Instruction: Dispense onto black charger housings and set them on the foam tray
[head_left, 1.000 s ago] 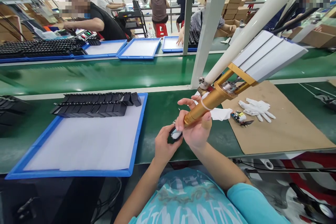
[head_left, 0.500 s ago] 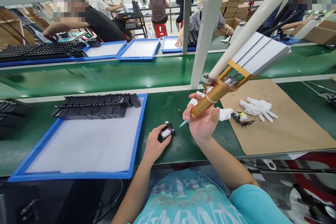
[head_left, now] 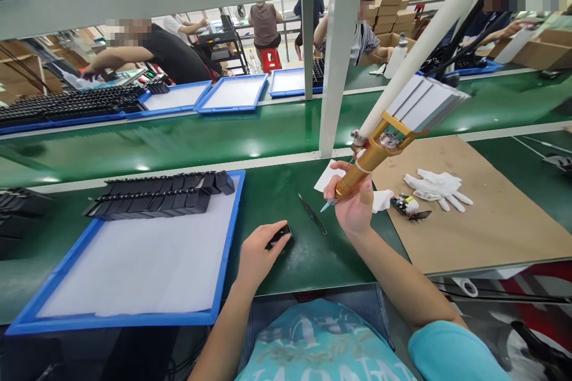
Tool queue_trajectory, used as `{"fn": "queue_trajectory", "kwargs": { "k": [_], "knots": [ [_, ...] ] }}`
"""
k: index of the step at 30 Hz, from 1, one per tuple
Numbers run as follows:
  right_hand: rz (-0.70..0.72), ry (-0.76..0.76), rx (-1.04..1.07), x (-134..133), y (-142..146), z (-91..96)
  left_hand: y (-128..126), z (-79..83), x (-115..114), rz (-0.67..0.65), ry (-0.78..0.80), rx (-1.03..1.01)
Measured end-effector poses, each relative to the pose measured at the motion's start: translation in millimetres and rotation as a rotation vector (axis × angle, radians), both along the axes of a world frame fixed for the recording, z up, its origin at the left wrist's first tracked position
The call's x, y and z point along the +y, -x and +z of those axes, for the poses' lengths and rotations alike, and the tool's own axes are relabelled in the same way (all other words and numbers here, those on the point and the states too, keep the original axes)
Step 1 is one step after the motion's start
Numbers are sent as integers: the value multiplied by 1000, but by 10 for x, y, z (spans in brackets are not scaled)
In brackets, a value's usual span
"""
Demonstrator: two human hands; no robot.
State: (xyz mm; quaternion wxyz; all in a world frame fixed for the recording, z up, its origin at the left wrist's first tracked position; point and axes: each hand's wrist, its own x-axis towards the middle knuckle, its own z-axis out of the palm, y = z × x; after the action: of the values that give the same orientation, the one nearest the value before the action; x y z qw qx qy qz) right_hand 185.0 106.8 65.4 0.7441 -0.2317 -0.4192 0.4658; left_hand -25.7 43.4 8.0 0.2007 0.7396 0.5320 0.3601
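My right hand [head_left: 355,205] is wrapped round the gold barrel of a dispensing tool [head_left: 364,166], raised above the green bench with its pale tip pointing down-left. A white tube and a grey block hang off the tool's top. My left hand [head_left: 259,250] presses a small black part [head_left: 279,235] down on the green surface, fingers closed over it. Thin black tweezers [head_left: 313,214] lie on the bench between the two hands.
A blue tray [head_left: 134,262] with a white liner and rows of black parts [head_left: 156,193] lies to the left. To the right is a cardboard sheet [head_left: 469,220] with white gloves [head_left: 435,187] and a small circuit board [head_left: 406,205]. Other people work beyond the conveyor [head_left: 179,137].
My left hand carried the small part away from the tool tip and set it down on the bench. My right hand lifted the tool up and right.
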Motion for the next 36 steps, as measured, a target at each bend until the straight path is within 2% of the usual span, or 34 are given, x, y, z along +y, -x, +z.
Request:
{"fn": "queue_trajectory", "kwargs": {
  "k": [4,8,13,16,18,20,21,25,27,28,31,36],
  "knots": [
    [14,-13,16,-16,-50,-28,-63,-57,-2,-23,-141,64],
    [37,-30,21,-38,-60,-35,-122,-164,20,-13,-180,148],
    [36,-23,20,-53,-56,-26,-79,-181,-15,-9,-135,446],
    [26,-9,17,-49,-52,-16,-67,-170,-33,8,-69,474],
    [19,-1,12,-44,-50,-13,-75,-166,-30,11,-6,413],
    [15,-3,10,-39,-51,-13,-92,-150,-20,18,97,234],
    [12,-6,10,-36,-54,-15,-104,-132,-15,38,177,73],
    [-1,-20,18,-15,-76,-25,-162,20,-26,135,633,-902],
    [-12,-14,15,0,-91,-27,-193,124,-57,108,776,-1306],
    [-18,-8,12,7,-97,-27,-208,174,-76,75,810,-1440],
    [-35,12,12,20,-112,-25,-237,284,-133,-25,818,-1616],
    [-34,-6,30,21,-114,-25,-228,325,-165,-106,693,-1571]
  ]
}}
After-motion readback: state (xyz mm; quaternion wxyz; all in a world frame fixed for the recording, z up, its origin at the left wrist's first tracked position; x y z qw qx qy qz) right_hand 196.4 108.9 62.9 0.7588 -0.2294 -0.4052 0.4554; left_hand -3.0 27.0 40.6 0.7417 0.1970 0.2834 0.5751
